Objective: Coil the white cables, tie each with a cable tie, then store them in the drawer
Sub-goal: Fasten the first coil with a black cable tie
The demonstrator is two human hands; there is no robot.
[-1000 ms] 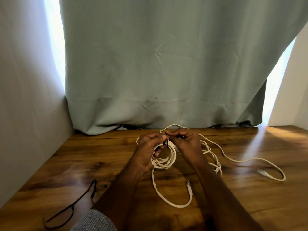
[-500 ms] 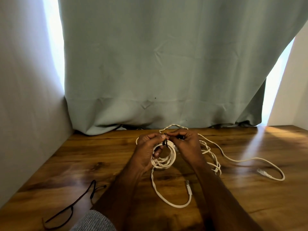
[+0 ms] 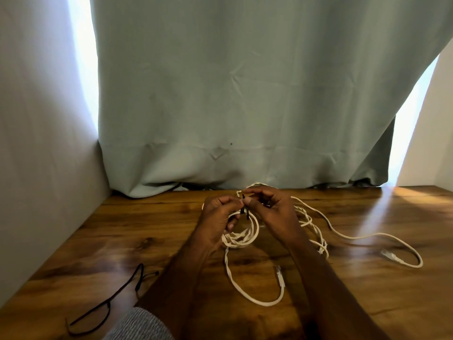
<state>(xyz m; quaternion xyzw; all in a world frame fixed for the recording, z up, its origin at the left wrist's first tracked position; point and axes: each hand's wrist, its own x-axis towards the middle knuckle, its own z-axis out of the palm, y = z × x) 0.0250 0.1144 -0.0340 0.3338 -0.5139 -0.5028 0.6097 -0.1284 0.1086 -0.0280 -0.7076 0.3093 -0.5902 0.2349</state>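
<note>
Over desk [image 3: 152, 231]: left hand [image 3: 218, 217] gripped coiled white cable [image 3: 241, 235], right hand [image 3: 272, 209] pinched black cable tie [image 3: 245, 212] round it, tie seemingly unfinished; second cable [image 3: 355, 238] uncoiled alongside, spare tie [image 3: 115, 294] unused, drawer unseen.

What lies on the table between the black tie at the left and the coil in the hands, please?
In the head view, only the left forearm crosses the bare wood of the table between the black tie and the coil.

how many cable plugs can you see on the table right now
2. One plug lies near the table's front, between the forearms, ending the coiled cable's loose tail. The other plug lies far right. More may be hidden under the hands.
</note>
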